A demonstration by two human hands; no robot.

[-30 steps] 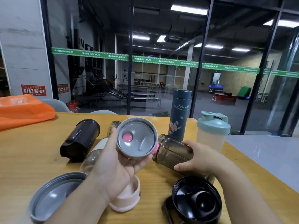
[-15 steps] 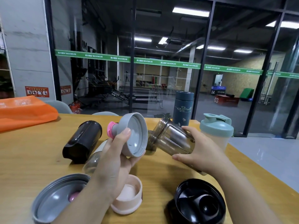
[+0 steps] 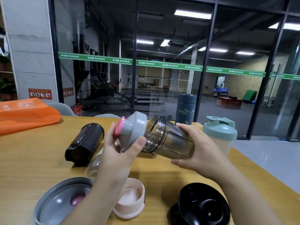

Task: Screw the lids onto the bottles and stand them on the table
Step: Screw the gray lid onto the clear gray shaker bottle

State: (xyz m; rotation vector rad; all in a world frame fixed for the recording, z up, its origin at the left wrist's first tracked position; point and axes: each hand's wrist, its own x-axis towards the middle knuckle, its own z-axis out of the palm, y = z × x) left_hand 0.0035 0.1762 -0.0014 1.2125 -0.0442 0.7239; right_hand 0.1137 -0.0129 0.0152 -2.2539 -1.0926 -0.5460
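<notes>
the left hand (image 3: 116,153) holds a grey lid (image 3: 134,130) with a pink cap (image 3: 119,127), fingers (image 3: 138,144) wrapped around its rim, its open side turned toward the mouth of a smoky clear bottle (image 3: 168,140). the right hand (image 3: 198,150) grips that bottle around its body, tilted with the threaded neck pointing left and up, lifted off the table (image 3: 32,159). lid and neck sit just beside each other; whether the threads have caught is hard to tell from this angle. on the table, a black bottle (image 3: 86,143) lies on its side to the left, and a clear bottle (image 3: 94,168) lies partly hidden behind the left wrist. near the front edge lie a large grey lid (image 3: 56,203) upside down, a pale pink lid (image 3: 131,202) and a black lid (image 3: 203,207). a dark blue flask (image 3: 185,109) and a shaker with a mint-green lid (image 3: 219,135) stand upright at the far right. an orange bag (image 3: 24,114) rests at the far left.
</notes>
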